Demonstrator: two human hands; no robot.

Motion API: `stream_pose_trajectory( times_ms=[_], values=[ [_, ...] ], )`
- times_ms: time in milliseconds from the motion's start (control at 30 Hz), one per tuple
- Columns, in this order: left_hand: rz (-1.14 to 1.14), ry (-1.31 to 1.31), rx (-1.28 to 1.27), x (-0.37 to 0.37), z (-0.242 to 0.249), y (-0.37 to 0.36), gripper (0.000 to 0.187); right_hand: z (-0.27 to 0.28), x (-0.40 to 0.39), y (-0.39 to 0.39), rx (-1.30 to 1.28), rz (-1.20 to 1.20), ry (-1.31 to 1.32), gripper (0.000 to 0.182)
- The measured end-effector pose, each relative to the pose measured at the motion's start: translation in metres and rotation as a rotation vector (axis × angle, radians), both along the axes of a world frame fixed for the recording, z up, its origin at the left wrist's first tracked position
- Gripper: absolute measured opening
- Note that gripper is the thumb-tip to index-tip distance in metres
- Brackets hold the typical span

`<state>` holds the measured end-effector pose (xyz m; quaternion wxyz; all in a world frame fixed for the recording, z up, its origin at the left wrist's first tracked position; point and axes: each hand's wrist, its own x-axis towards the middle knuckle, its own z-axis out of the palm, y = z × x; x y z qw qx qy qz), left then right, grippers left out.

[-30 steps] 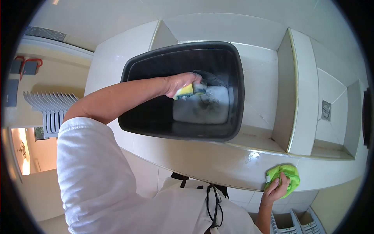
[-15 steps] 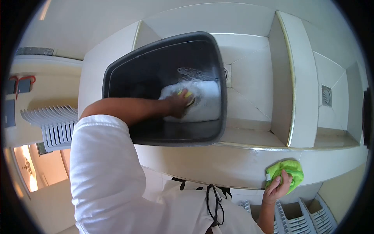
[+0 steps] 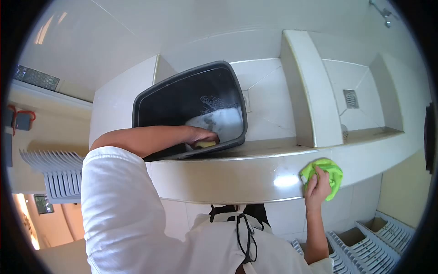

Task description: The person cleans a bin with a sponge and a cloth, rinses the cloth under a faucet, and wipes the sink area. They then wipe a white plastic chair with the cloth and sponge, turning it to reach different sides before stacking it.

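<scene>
My left hand (image 3: 200, 135) is down inside a dark grey plastic tub (image 3: 155, 98), closed around a yellow sponge (image 3: 206, 144) near the tub's front wall. White suds and cloudy water (image 3: 226, 122) lie at the right end of the tub, just beyond the hand. On the tiled ledge to the right, my right hand (image 3: 318, 186) grips a bright green cloth (image 3: 335, 176), its fingers pressed into the bunched fabric. Part of the cloth hangs over the ledge's front edge.
The tub is tilted in a white tiled sink basin (image 3: 267, 91). A tiled divider (image 3: 315, 91) separates it from a second basin with a metal drain (image 3: 350, 98). Grey plastic chairs stand at left (image 3: 64, 176) and lower right (image 3: 365, 249). Eyeglasses (image 3: 246, 239) hang at my shirt front.
My left hand has moved with the sponge from the suds toward the tub's front wall. The view has shifted; the right hand still holds the cloth on the ledge.
</scene>
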<state>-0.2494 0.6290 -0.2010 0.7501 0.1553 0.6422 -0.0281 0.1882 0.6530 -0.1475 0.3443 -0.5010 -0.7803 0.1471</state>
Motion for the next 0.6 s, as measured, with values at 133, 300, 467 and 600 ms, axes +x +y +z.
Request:
stream_pose_trajectory(
  times_ms=[133, 300, 467, 600],
  values=[
    [-0.112, 0.117, 0.291, 0.01, 0.048, -0.003, 0.041, 0.0, -0.002, -0.001, 0.089, -0.015, -0.032, 0.021],
    [-0.132, 0.248, 0.508, 0.01, 0.104, -0.002, 0.041, 0.002, -0.007, -0.007, 0.132, -0.053, -0.067, 0.02],
    [0.15, 0.301, 0.692, 0.006, 0.159, 0.002, 0.024, 0.002, -0.009, -0.012, 0.173, -0.073, -0.067, 0.018],
    [0.479, 0.094, 0.857, -0.009, 0.17, 0.0, 0.02, -0.002, -0.009, -0.013, 0.2, -0.109, -0.076, 0.018]
  ],
)
